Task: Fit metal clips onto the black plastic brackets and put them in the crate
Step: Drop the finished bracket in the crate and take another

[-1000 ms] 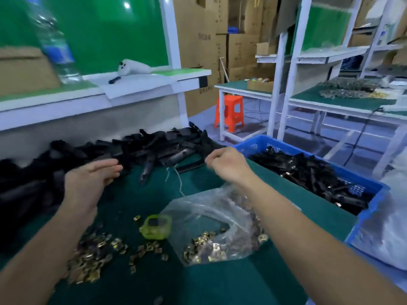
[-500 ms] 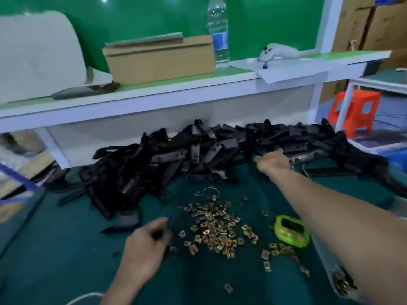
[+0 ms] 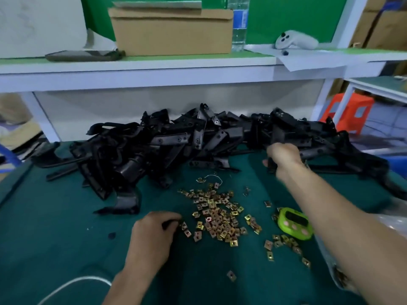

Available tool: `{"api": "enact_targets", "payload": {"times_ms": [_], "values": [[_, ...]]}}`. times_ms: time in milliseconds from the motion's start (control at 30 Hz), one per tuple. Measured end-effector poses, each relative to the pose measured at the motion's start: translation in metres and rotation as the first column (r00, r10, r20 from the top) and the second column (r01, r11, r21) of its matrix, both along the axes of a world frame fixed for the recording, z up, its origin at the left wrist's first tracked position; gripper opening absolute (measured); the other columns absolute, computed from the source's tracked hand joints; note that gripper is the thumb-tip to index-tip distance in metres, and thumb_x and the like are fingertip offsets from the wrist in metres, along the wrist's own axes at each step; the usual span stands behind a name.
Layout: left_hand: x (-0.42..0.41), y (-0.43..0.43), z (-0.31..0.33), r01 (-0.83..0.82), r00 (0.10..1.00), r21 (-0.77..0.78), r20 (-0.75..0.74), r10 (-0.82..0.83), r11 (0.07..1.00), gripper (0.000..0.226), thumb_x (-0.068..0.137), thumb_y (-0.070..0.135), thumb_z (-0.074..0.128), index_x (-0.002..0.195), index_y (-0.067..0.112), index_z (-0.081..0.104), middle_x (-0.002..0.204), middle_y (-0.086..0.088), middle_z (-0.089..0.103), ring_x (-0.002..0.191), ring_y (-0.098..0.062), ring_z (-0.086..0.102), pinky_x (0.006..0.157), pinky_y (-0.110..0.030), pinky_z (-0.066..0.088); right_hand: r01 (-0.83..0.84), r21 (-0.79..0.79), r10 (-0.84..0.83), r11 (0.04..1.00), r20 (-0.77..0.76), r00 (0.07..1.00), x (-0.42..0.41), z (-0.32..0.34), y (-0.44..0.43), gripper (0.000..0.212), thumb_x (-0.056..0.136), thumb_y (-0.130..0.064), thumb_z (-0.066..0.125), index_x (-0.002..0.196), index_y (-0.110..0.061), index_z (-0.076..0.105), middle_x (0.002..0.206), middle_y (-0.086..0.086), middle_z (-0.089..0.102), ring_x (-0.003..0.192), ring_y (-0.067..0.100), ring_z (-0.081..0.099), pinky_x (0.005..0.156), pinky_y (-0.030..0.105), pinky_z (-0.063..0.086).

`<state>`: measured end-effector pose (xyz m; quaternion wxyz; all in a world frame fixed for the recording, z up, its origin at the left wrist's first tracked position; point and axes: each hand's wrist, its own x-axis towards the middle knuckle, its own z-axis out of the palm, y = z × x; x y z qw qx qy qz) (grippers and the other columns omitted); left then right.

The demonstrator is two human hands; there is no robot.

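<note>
A long heap of black plastic brackets lies across the back of the green table. Brass-coloured metal clips are scattered in front of it. My left hand rests on the mat at the left edge of the clips, its curled fingertips pinching a metal clip. My right hand reaches into the right part of the heap and grips a black bracket. The crate is out of view.
A green timer sits right of the clips, beside a plastic bag under my right forearm. A white cable runs near the front edge. The white shelf above holds a cardboard box, a bottle and a white controller.
The view swung left, away from the blue crate, to the heap. My right hand reached into the brackets and closed on one. My left hand came down to the clips.
</note>
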<state>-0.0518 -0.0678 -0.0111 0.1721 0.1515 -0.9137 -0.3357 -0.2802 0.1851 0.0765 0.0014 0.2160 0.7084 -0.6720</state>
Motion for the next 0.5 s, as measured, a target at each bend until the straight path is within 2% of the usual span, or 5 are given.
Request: {"api": "enact_targets", "payload": {"times_ms": [67,133,267,400,500], "values": [[0.001,0.002,0.000,-0.035,0.999,0.021,-0.023,0.036,0.999,0.024,0.086,0.015,0.079,0.095,0.037,0.081,0.081,0.041,0.058,0.072,0.023,0.052,0.070,0.010,0.032,-0.147,0.002,0.147,0.989,-0.039,0.988,0.042,0.002,-0.013,0.021,0.087,0.007,0.054,0.107,0.001,0.057,0.079,0.016,0.061,0.045,0.020,0.058,0.042,0.024,0.042],[0.003,0.004,0.002,-0.064,0.995,0.065,-0.071,0.068,0.996,0.025,0.087,0.015,0.077,0.100,0.037,0.080,0.080,0.045,0.057,0.076,0.021,0.057,0.072,0.010,0.033,-0.295,0.057,0.299,0.954,-0.059,0.953,0.086,-0.002,-0.025,0.018,0.078,0.004,0.058,0.095,-0.001,0.059,0.066,0.013,0.060,0.042,0.019,0.056,0.048,0.027,0.044],[0.005,0.006,0.003,-0.053,0.980,0.141,-0.183,0.078,0.989,0.030,0.092,0.011,0.071,0.115,0.030,0.076,0.091,0.041,0.061,0.091,0.027,0.057,0.081,0.008,0.034,-0.432,0.484,0.503,0.761,-0.018,0.864,0.149,-0.019,-0.038,0.017,0.062,-0.040,0.071,0.058,-0.030,0.058,0.047,-0.011,0.053,0.050,0.014,0.055,0.052,0.027,0.038],[0.006,0.005,0.002,-0.031,0.975,0.180,-0.210,0.069,0.983,0.028,0.091,0.011,0.073,0.114,0.028,0.077,0.088,0.035,0.067,0.091,0.023,0.060,0.080,0.006,0.038,-0.415,0.732,0.562,0.540,0.053,0.825,0.168,-0.037,-0.041,0.027,0.075,-0.045,0.061,0.098,-0.030,0.056,0.078,-0.007,0.069,0.079,0.026,0.066,0.068,0.035,0.052],[0.003,0.005,0.002,-0.054,0.977,0.186,-0.192,0.090,0.981,0.029,0.085,0.013,0.079,0.108,0.031,0.078,0.079,0.035,0.067,0.086,0.024,0.060,0.075,0.007,0.036,-0.325,0.846,0.583,0.422,0.021,0.812,0.172,-0.045,-0.038,0.028,0.081,-0.037,0.056,0.102,-0.035,0.037,0.073,-0.003,0.063,0.072,0.031,0.061,0.065,0.039,0.048]]}}
